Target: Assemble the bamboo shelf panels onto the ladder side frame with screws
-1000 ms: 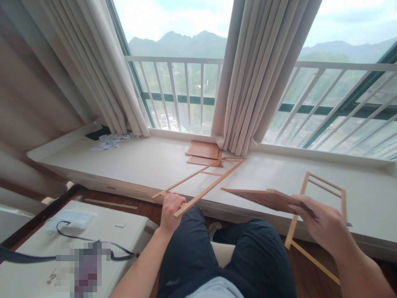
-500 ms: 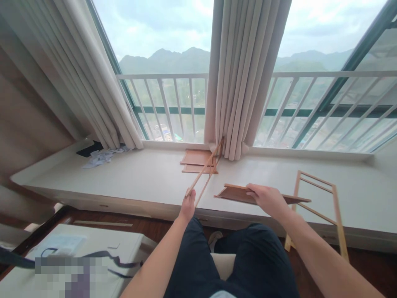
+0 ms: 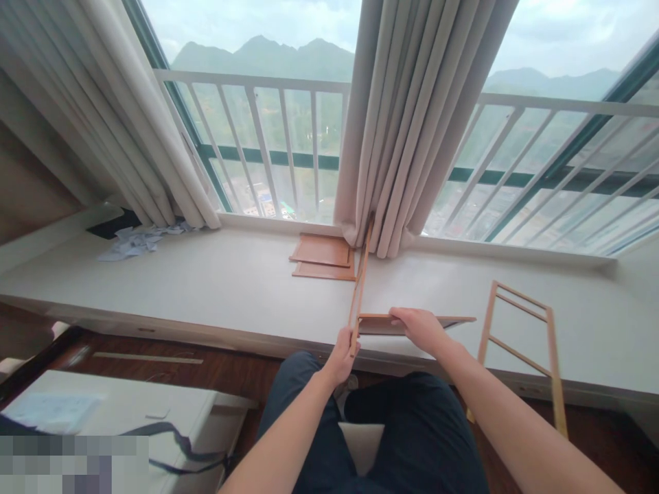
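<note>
My left hand [image 3: 340,357] pinched the slatted frame [image 3: 360,278] on edge while my right hand [image 3: 419,328] gripped the flat panel [image 3: 453,320] level, its end butted against that frame.

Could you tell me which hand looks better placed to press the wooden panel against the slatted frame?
Probably the right hand: it grips the wooden panel, whose end meets the slatted frame held by the left hand.

Two wooden frames [image 3: 360,274] [image 3: 519,343]; three wooden panels: one held [image 3: 453,320], two stacked [image 3: 322,250] [image 3: 324,272] beside the curtain [image 3: 406,123].
</note>
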`<state>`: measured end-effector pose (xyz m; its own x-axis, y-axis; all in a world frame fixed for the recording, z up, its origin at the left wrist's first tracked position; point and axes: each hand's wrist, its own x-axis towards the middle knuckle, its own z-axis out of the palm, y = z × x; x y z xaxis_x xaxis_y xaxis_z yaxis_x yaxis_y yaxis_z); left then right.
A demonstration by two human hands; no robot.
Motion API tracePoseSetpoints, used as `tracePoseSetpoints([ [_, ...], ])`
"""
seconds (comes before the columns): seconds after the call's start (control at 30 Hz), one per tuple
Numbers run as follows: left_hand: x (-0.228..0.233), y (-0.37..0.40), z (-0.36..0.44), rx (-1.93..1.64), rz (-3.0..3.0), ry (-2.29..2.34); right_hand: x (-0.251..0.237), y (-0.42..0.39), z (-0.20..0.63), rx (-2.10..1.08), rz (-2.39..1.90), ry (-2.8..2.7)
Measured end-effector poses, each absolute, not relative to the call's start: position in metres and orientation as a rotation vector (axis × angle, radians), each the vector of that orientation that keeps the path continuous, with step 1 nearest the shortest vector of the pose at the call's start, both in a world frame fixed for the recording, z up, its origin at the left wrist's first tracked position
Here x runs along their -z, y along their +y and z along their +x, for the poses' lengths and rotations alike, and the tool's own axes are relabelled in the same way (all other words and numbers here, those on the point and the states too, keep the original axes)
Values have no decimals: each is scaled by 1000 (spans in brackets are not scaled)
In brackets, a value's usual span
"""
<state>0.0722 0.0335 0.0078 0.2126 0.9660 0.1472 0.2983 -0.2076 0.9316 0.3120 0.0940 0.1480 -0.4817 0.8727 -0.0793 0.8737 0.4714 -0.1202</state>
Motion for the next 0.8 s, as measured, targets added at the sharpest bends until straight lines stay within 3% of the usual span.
tracePoseSetpoints([
  [0.33, -19, 25, 78, -1206, 1452, 1441, -130, 90, 321, 284, 1652, 2641],
  [0.47, -25, -8, 69, -1392, 1279, 1709, -120, 86, 326, 272, 1677, 2622],
  [0.8, -48, -89, 63, -1351, 1231, 1783, -113, 82, 328, 246, 1723, 2678],
])
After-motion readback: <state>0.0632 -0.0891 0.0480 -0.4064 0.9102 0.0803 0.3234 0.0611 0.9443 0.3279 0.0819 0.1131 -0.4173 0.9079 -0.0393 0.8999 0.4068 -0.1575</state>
